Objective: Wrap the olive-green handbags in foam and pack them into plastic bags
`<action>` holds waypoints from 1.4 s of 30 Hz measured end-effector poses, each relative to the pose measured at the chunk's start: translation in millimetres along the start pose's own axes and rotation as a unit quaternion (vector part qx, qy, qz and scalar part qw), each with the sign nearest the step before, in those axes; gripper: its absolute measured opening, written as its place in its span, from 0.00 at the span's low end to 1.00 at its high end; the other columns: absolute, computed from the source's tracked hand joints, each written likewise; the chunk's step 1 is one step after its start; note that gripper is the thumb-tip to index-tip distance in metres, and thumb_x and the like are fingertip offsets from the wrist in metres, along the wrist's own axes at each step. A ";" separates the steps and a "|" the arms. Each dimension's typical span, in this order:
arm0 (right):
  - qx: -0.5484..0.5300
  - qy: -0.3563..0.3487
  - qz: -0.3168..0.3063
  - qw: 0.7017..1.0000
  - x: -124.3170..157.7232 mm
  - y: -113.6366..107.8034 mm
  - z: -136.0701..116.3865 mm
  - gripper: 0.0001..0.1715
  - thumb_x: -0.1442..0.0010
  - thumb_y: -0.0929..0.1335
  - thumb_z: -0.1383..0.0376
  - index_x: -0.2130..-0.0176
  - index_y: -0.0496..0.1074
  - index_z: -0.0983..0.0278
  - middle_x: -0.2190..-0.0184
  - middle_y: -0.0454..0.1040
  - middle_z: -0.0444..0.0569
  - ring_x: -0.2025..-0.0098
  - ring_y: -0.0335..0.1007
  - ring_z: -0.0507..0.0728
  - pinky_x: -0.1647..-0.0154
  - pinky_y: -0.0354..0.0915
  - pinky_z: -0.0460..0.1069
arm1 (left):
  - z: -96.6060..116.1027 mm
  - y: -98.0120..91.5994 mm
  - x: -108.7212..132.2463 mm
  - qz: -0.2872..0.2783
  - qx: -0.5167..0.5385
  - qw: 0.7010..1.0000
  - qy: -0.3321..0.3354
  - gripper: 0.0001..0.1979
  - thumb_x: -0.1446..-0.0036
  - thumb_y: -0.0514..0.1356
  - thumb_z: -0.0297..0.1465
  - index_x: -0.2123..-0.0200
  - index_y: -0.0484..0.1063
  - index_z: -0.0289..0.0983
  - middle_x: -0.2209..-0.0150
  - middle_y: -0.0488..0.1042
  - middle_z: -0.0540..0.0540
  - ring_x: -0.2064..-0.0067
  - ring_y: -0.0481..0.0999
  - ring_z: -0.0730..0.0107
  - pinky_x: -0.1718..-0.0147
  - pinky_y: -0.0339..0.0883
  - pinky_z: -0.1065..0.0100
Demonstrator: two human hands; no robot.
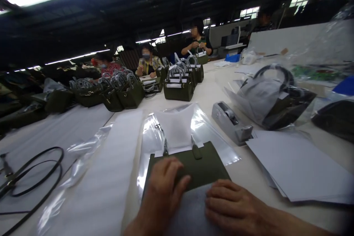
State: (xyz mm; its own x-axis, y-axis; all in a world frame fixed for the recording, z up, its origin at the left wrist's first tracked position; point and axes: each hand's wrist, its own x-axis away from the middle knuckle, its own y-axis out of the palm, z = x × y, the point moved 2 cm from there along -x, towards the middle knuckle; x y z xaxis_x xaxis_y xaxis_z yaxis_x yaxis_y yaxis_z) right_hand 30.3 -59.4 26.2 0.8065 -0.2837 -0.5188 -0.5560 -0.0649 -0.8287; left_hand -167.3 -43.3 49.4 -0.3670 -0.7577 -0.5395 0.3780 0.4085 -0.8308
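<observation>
A dark green handbag [206, 164] lies flat in front of me on a clear plastic bag [148, 143], its handles pointing away. White paper [177, 127] lies under and between the handles. A pale translucent sheet [190, 210] covers the handbag's near part. On the handbag's left side rests my left hand [163, 188], slightly blurred, fingers bent and thumb apart, gripping nothing that I can see. My right hand [235, 204] lies flat on the sheet's right edge, fingers stretched out side by side.
A tape dispenser [231, 121] stands right of the plastic bag, near white paper sheets [298, 162]. Beyond them sits a plastic-wrapped handbag [287, 105]. Long white foam sheets [110, 177] and a dark strap [41, 191] lie left. Several green handbags [178, 90] and co-workers [149, 61] are farther back.
</observation>
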 end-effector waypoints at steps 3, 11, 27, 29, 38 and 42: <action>-0.008 0.006 0.007 1.000 1.7 4.6 7.8 0.12 0.38 0.60 0.63 0.63 0.70 0.66 0.69 0.73 0.49 0.63 0.67 0.53 0.55 0.62 0.50 | -24.8 -11.0 -67.2 0.064 -0.113 0.991 -0.008 0.28 0.48 0.57 0.43 0.48 0.59 0.34 0.44 0.60 0.36 0.40 0.53 0.49 0.43 0.42 0.43; -0.046 0.023 0.025 0.998 17.6 20.2 10.0 0.24 0.39 0.57 0.51 0.57 0.67 0.67 0.63 0.71 0.51 0.58 0.64 0.55 0.52 0.58 0.53 | -13.1 -7.4 -131.3 -0.218 -0.007 0.971 0.101 0.12 0.43 0.51 0.34 0.58 0.71 0.44 0.61 0.75 0.50 0.62 0.74 0.69 0.61 0.67 0.69; 0.155 0.059 0.203 0.965 61.0 28.7 2.6 0.28 0.49 0.69 0.52 0.56 0.69 0.70 0.59 0.73 0.52 0.49 0.62 0.62 0.42 0.51 0.63 | 47.8 26.7 6.4 -0.082 -0.058 0.989 0.106 0.11 0.43 0.52 0.26 0.57 0.67 0.33 0.68 0.72 0.45 0.66 0.70 0.64 0.69 0.68 0.62; 0.156 0.080 0.207 0.963 58.9 28.2 1.1 0.27 0.48 0.68 0.52 0.56 0.69 0.69 0.60 0.73 0.51 0.50 0.63 0.61 0.42 0.50 0.63 | 51.5 25.2 1.8 -0.072 -0.077 0.985 0.140 0.10 0.42 0.51 0.26 0.58 0.68 0.33 0.72 0.71 0.47 0.71 0.68 0.66 0.74 0.66 0.64; 0.142 0.160 0.228 0.950 49.2 24.8 2.0 0.27 0.47 0.65 0.47 0.59 0.71 0.66 0.62 0.74 0.49 0.53 0.64 0.59 0.40 0.43 0.64 | 54.6 29.4 15.1 0.003 -0.040 0.977 0.209 0.13 0.42 0.51 0.23 0.54 0.66 0.27 0.64 0.73 0.40 0.68 0.68 0.67 0.69 0.64 0.66; 0.135 0.190 0.201 0.952 46.4 20.3 1.1 0.26 0.48 0.66 0.48 0.58 0.70 0.65 0.59 0.73 0.49 0.53 0.63 0.59 0.39 0.40 0.63 | 53.1 32.3 17.3 0.036 0.014 0.992 0.122 0.12 0.43 0.52 0.21 0.55 0.67 0.30 0.66 0.72 0.43 0.68 0.68 0.69 0.68 0.65 0.67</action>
State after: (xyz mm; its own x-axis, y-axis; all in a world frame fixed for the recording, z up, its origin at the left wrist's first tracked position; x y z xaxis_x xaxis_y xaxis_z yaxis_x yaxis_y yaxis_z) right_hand 56.6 -72.8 -14.9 0.3806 -0.5623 -0.7341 -0.6906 0.3551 -0.6301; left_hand -116.3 -70.2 20.5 -0.5315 -0.5796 -0.6177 0.4325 0.4413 -0.7862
